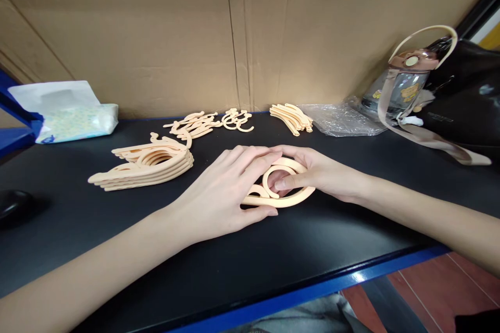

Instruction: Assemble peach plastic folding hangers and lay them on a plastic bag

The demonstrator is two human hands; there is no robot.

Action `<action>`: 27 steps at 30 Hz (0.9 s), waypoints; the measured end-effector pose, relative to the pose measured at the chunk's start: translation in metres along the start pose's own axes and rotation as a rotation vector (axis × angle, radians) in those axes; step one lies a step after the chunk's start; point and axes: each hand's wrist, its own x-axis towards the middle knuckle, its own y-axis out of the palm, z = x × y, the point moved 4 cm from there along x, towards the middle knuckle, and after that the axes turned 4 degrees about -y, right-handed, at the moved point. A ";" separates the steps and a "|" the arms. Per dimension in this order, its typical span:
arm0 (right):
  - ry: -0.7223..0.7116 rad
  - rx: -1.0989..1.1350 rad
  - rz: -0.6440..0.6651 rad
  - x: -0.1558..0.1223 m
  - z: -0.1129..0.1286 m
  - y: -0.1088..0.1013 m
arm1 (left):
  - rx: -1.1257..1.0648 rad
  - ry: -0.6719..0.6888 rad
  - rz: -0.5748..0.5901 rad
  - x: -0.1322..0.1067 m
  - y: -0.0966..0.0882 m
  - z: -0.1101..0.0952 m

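Note:
Both hands grip a folded cream plastic clothes hanger (294, 201) just above the black tabletop. My left hand (234, 187) wraps over its left end, with the thumb along the near edge, so that end is mostly hidden. The fingers of my right hand (312, 169) curl round the far side, and its thumb reaches into the rounded opening beside a curved hook piece. To the left lies a neat stack of folded hangers (148, 171), with a hook sticking up at its far side.
Along the back lie loose cream arm pieces (197, 126), several hooks (236, 120) and another pile of curved pieces (291, 117). Clear plastic wrap (344, 118), a strapped water bottle (406, 86) and a black bag (464, 93) sit right. Tissues (78, 122) and a black mouse (15, 205) are left.

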 end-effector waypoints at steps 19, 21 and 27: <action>0.117 -0.135 0.014 0.000 -0.006 0.006 | 0.107 0.155 0.004 0.001 0.000 -0.009; 0.106 -0.141 0.024 0.000 -0.006 0.006 | 0.124 0.165 0.007 0.002 -0.001 -0.009; 0.063 -0.184 0.002 0.000 -0.007 0.004 | 0.151 0.169 0.006 0.003 -0.002 -0.009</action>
